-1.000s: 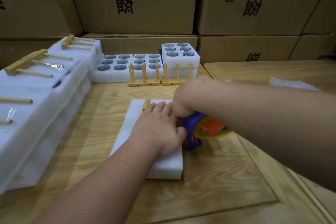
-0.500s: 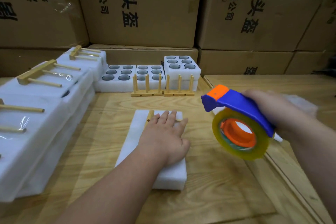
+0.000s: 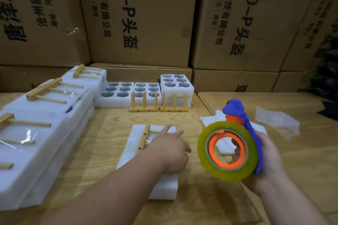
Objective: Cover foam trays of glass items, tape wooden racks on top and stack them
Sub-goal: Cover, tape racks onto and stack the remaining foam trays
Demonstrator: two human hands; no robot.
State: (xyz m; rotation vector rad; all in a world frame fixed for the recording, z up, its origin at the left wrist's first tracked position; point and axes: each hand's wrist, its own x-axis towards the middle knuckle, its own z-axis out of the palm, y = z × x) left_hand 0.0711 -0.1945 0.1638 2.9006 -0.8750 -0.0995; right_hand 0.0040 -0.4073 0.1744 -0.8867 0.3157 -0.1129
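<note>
Foam tray (image 3: 135,144), covered, lies mid-table with a rack (image 3: 144,139) on top. Left hand (image 3: 169,151) rests on it, fingers loose; right hand (image 3: 268,162) grips the tape dispenser (image 3: 228,150) beside the tray. Taping seems underway; next likely another strip, or stacking.

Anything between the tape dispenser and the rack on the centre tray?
Yes: the left hand lies over the wooden rack on the covered foam tray, toward the tape dispenser held in the right hand.

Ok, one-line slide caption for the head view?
Left hand rests on a covered foam tray with its wooden rack, right hand holding a tape dispenser.
</note>
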